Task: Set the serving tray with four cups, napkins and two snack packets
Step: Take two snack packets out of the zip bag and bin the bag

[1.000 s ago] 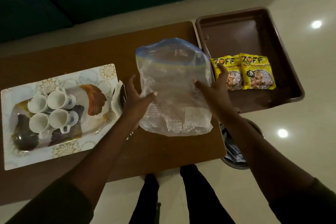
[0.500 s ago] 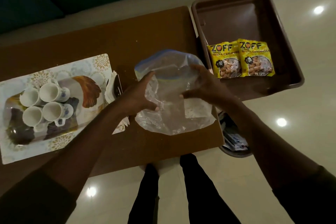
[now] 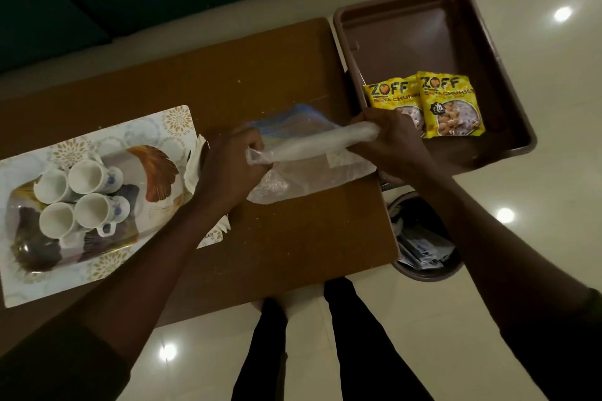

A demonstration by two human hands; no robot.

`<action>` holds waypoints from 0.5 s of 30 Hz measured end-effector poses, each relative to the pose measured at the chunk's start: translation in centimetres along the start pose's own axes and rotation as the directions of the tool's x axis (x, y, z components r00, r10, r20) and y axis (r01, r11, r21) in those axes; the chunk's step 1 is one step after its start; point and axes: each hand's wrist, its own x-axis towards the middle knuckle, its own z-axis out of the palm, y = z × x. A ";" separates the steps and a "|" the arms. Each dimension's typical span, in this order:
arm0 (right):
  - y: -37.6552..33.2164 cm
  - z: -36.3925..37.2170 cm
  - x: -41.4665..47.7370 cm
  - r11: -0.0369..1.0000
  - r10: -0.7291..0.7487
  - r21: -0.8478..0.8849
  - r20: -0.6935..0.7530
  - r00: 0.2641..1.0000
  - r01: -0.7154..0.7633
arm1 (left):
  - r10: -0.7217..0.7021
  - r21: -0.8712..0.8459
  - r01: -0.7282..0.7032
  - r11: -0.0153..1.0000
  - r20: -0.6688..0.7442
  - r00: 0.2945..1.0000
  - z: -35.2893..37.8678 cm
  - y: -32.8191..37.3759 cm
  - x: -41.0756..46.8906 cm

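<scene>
A patterned serving tray [image 3: 104,137] lies at the table's left with several white cups [image 3: 86,197] lying on their sides on it. White napkins [image 3: 195,161] rest at the tray's right edge, partly hidden by my left arm. My left hand [image 3: 233,161] and my right hand [image 3: 389,140] both grip a clear plastic bag [image 3: 312,153], which is folded over into a roll between them at the table's middle. Two yellow snack packets [image 3: 423,104] lie side by side in a brown tub [image 3: 400,29] at the right.
The brown wooden table [image 3: 254,81] ends just left of the tub. A round bin [image 3: 423,244] with wrappers stands on the floor under the table's right end. My legs show below the front edge. A dark sofa runs along the back.
The bag stood open and upright a second ago; both hands have since pressed it down and folded its top half into a roll. The view has shifted slightly.
</scene>
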 end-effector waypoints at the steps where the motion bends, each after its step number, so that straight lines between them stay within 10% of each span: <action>1: -0.1 0.2 0.0 0.999 0.039 0.028 -0.008 0.999 -0.039 | -0.060 -0.018 0.060 0.998 0.029 0.998 0.0 0.1 0.2; 10: -2.9 7.1 -4.9 0.980 0.004 -0.193 -0.220 0.976 -0.048 | -0.368 -0.051 0.381 0.923 0.170 0.914 4.5 4.5 -1.3; 15: -2.0 8.2 -9.0 0.996 0.075 -0.025 -0.164 0.984 -0.080 | -0.504 -0.392 0.790 0.471 0.615 0.606 6.2 6.6 -2.3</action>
